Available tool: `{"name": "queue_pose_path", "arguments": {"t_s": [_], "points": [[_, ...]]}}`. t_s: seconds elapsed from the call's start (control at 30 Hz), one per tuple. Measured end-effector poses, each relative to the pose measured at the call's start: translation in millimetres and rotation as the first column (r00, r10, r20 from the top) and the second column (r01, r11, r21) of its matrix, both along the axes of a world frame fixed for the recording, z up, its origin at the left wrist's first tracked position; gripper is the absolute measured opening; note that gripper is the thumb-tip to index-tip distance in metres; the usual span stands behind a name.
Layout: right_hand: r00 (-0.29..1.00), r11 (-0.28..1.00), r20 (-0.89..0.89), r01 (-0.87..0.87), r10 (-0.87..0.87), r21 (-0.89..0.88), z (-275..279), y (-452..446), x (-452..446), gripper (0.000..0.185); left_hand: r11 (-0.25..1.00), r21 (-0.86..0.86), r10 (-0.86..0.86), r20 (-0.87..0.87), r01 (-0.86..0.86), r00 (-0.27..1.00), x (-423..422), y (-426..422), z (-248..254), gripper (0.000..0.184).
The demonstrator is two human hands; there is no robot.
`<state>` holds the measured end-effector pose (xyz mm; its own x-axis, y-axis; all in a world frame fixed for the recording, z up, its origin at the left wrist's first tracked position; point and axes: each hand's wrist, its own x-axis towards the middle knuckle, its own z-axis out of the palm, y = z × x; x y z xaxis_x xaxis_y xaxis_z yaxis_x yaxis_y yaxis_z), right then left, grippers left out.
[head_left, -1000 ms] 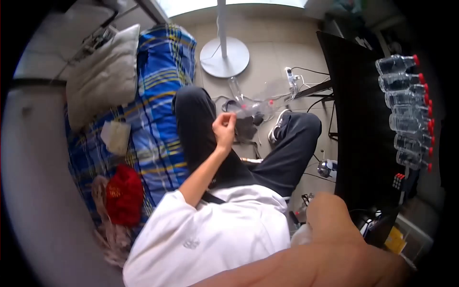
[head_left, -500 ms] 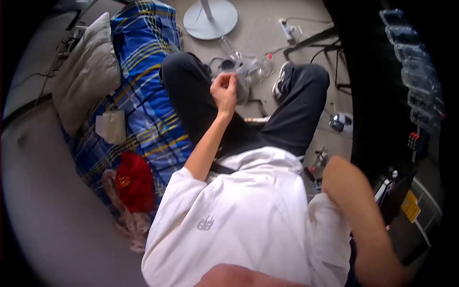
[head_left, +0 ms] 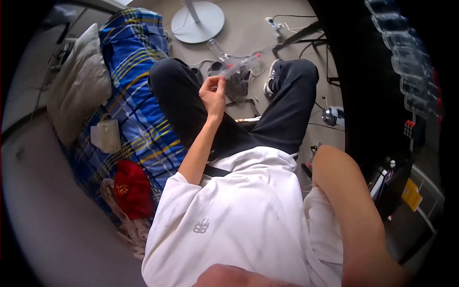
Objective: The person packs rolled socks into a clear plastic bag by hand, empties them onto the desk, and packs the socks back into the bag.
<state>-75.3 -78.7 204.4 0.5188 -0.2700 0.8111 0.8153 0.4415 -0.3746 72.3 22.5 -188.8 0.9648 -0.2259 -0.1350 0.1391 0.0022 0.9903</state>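
Note:
My left hand (head_left: 213,97) is raised over my left knee, its thumb and fingers pinched together. Clear plastic bottles (head_left: 239,67) with red caps appear just beyond the fingertips. Whether the fingers grip one of these or something smaller is unclear. Behind the hand is a dark grey object (head_left: 236,87) on the floor, partly covered by it. My right arm (head_left: 346,196) is bent, with the forearm running back out of the bottom edge, so my right hand is out of view.
On the left, a blue plaid bed (head_left: 138,86) bears a grey pillow (head_left: 81,79), a white tissue pack (head_left: 106,136) and a red cloth item (head_left: 133,190). A round white stand base (head_left: 203,26), a power strip (head_left: 273,26) and cables lie ahead. Clear plastic containers (head_left: 401,57) line the right.
The view has shifted slightly, so most things sit a little further left. My left hand stays pinched near the bottles, and my right arm remains bent.

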Motion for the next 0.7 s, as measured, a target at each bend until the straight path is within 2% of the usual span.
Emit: {"name": "queue_pose_path", "arguments": {"t_s": [0.07, 0.2, 0.27, 0.3, 0.33, 0.37, 0.43, 0.5, 0.57, 0.63, 0.7], "points": [[0.999, 0.999, -0.003, 0.032, -0.032, 0.011, 3.6, 8.7, -7.6, 0.044, 1.0, 0.011, -0.028, -0.027, 0.028, 0.999, -3.0, -1.6, -1.0, 0.014], [0.998, 0.998, 0.007, 0.064, -0.064, 0.023, 3.9, 21.9, -8.7, 0.043, 0.998, -0.021, -0.064, 0.034, 0.065, 0.997, -1.6, -4.1, -4.0, 0.012], [0.996, 0.996, 0.027, 0.082, -0.083, 0.04, 3.9, 26.7, -5.9, 0.043, 0.993, 0.042, -0.112, 0.082, 0.108, 0.99, 0.3, -2.6, 9.0, 0.013], [0.996, 0.995, 0.036, 0.084, -0.086, 0.061, 3.2, 25.3, -2.9, 0.043, 0.988, 0.015, -0.156, 0.018, 0.156, 0.988, 7.6, 6.1, 12.7, 0.013], [0.998, 0.997, 0.049, 0.043, -0.046, 0.066, -2.0, 24.5, 4.7, 0.042, 0.99, -0.061, -0.131, -0.063, 0.127, 0.989, -1.1, -0.4, 12.5, 0.013], [0.995, 0.997, 0.095, 0.014, -0.02, 0.071, -6.1, 22.1, 10.6, 0.042, 0.991, -0.067, -0.12, 0.003, 0.12, 0.993, -2.1, 0.5, 4.9, 0.014], [0.958, 0.992, 0.285, -0.064, 0.031, 0.105, -11.7, 15.0, 17.5, 0.042, 0.996, -0.061, -0.073, -0.027, 0.071, 0.997, -2.8, -3.2, 1.3, 0.013], [0.852, 0.969, 0.514, -0.202, 0.101, 0.145, -14.7, 12.2, 16.2, 0.042, 1.0, 0.011, -0.03, 0.049, 0.029, 0.998, -1.1, -1.7, -4.1, 0.011], [0.994, 0.955, 0.089, -0.08, 0.057, 0.284, -6.3, 41.8, -4.8, 0.039, 1.0, -0.002, -0.019, 0.016, 0.019, 1.0, -3.8, -1.1, 0.0, 0.01], [0.94, 0.931, -0.337, 0.066, 0.063, 0.358, 3.2, 72.8, -22.4, 0.037, 1.0, 0.008, -0.006, 0.042, 0.006, 0.999, -2.3, -2.3, -0.5, 0.009], [0.936, 0.95, -0.322, -0.035, 0.14, 0.312, -3.5, 70.8, -16.6, 0.037, 1.0, -0.001, 0.006, 0.065, -0.006, 0.998, -2.3, -3.8, -0.5, 0.009]]}}
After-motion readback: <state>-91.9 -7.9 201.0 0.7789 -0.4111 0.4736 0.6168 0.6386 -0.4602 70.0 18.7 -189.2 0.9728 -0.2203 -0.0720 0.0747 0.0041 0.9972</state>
